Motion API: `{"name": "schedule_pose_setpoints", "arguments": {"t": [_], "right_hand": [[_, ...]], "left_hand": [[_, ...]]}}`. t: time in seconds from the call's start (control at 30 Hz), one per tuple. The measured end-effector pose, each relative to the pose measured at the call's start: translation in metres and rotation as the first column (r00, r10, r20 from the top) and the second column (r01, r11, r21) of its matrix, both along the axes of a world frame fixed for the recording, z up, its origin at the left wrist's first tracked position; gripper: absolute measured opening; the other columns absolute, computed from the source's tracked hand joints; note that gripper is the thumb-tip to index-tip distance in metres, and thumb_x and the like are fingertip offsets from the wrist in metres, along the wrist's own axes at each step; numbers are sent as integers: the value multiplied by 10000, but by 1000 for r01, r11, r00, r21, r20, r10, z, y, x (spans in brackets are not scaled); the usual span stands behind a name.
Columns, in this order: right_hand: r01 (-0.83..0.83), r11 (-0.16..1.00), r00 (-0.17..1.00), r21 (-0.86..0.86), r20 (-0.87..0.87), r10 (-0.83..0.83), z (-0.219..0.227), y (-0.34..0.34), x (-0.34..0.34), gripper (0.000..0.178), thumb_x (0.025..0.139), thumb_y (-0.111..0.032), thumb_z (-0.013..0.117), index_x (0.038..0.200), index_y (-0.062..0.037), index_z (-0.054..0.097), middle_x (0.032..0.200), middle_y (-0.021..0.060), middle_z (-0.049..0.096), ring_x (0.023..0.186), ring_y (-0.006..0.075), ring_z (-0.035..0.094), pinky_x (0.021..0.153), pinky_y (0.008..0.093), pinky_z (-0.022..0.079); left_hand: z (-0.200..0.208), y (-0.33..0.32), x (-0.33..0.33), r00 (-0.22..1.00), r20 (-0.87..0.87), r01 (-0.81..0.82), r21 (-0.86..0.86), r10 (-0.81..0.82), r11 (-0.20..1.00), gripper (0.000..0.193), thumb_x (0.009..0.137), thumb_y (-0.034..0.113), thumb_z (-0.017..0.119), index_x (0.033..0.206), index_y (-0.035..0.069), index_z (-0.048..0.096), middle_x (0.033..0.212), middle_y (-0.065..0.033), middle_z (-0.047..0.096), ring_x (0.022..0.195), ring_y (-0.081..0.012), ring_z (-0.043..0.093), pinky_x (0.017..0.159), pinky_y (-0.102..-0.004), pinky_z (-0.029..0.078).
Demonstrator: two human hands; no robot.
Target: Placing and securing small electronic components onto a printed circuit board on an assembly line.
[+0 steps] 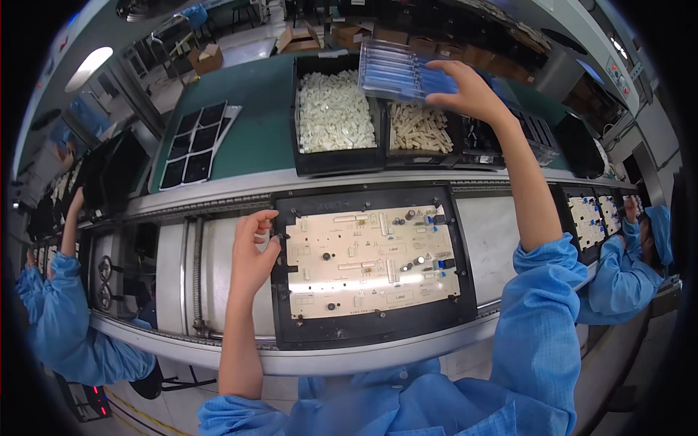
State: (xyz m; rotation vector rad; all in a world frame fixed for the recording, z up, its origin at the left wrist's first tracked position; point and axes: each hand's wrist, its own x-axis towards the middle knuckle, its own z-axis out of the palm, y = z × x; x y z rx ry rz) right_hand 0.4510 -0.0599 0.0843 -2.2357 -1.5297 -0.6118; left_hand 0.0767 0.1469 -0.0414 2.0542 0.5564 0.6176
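My right hand (465,91) is stretched out over the parts bins, its thumb and fingers gripping the right end of a clear bluish plastic tray (396,71) with ridged slots. This tray hangs above the back of the bins; what lies in its slots is too blurred to tell. Before me lies a cream circuit board (371,261) in a black carrier frame (374,336), with connectors, capacitors and blue parts on it. At the frame's left edge rests my left hand (254,251), thumb and bent fingers apart, with nothing seen in it.
Behind the rail stand a black bin of white connectors (336,112) and one of beige connectors (420,129). A sectioned tray with black compartments (195,145) lies on the green bench (254,109). More boards (587,218) sit at right, beside a co-worker (625,269); another works at left.
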Motion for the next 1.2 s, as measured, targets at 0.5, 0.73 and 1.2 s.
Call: {"name": "schedule_pose_setpoints", "arguments": {"t": [0.5,0.73,1.2], "right_hand": [[389,921,551,23,-807,-213,-21,-15,21,900,772,-446,666,1414,36,259,1352,236,425,1185,299,485,897,374,442],[350,937,551,6,-810,-200,-2,-21,3,932,768,-428,668,1416,67,217,1427,263,315,1300,323,375,1036,376,340],[18,957,894,290,-434,114,17,3,-11,390,920,-301,523,1236,-73,527,1202,158,553,1140,274,532,942,345,415]], "left_hand": [[105,0,265,961,130,275,-393,-244,877,660,875,517,514,1355,73,424,1356,-108,459,1312,-268,320,1075,-465,193],[130,-13,264,970,175,236,-494,-170,837,650,862,456,556,1356,55,423,1350,-184,443,1294,-304,336,1093,-486,125],[113,90,188,807,579,381,-663,118,644,608,833,-62,517,1382,-2,262,1194,-210,520,1102,-345,551,926,-426,491]]}}
